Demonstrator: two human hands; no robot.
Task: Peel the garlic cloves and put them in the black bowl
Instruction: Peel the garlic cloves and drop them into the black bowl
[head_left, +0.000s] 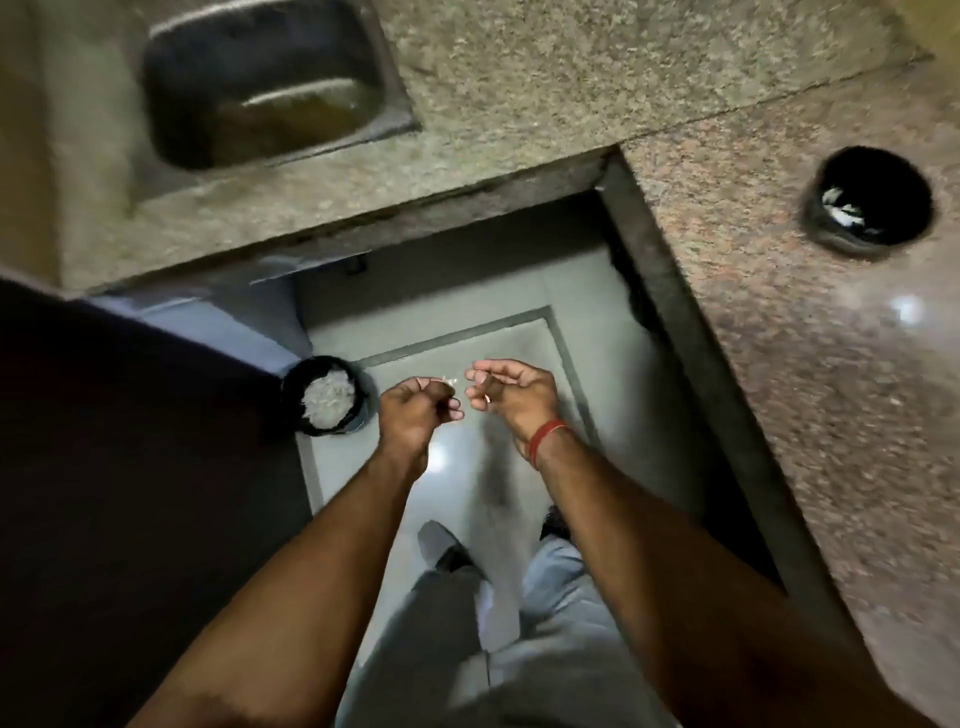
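Hands meet over the floor, left hand (415, 410) pinching what looks like garlic skin (447, 382), right hand (511, 392) curled, perhaps round a clove, black bowl (865, 200) waiting on the counter (779, 322).

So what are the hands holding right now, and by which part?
The left hand pinches a small pale scrap, probably garlic skin, at its fingertips. The right hand curls loosely; whether it holds anything cannot be told.
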